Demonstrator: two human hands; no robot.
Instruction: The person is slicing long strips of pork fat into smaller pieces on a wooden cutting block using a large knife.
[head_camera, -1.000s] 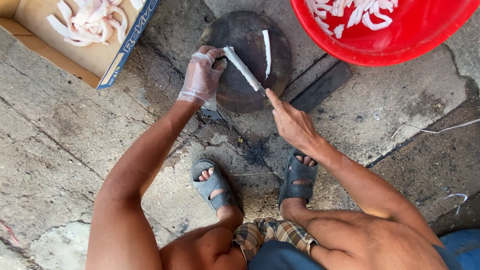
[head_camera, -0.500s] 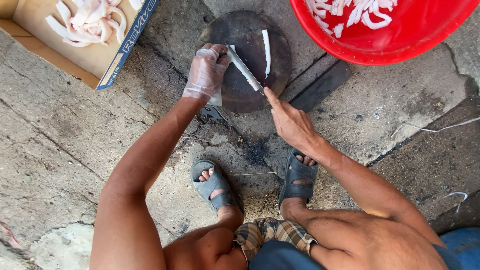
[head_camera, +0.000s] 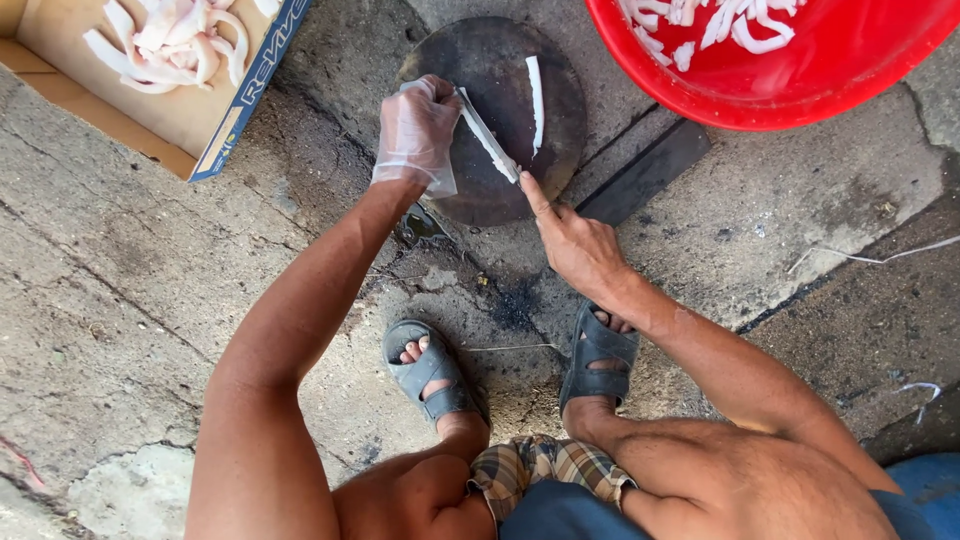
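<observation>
**Pale strip held flat on the block, knife laid along it**

Pale, long white strip of flesh (head_camera: 488, 135) lies slanted on the round dark wooden chopping block (head_camera: 560, 160), and since a second ago the left hand (head_camera: 418, 132) (in a thin clear plastic glove) has slid slightly toward the block's middle and settled over the strip's upper end. That reads as a firmer hold, so the cut along the strip looks to be under way rather than finished.

Nearest the person, below the block, two feet in grey strapped sandals (head_camera: 432, 372) rest on the cracked concrete floor (head_camera: 130, 300). The right hand (head_camera: 575, 240) sits at the block's lower edge, closed round a knife handle that is mostly hidden, index finger stretched out along the narrow blade (head_camera: 505, 160). The left hand is curled, fingertips pressing the strip down; its forearm comes in from the block's lower left.

A second white strip (head_camera: 535, 90) lies apart, upright on the block's right half. A flat dark slab (head_camera: 645, 170) lies just right of the block. Beyond the block to the right, a big red plastic basin (head_camera: 850, 80) holds more white pieces; to the upper left, an open cardboard box (head_camera: 170, 120) holds others.
</observation>
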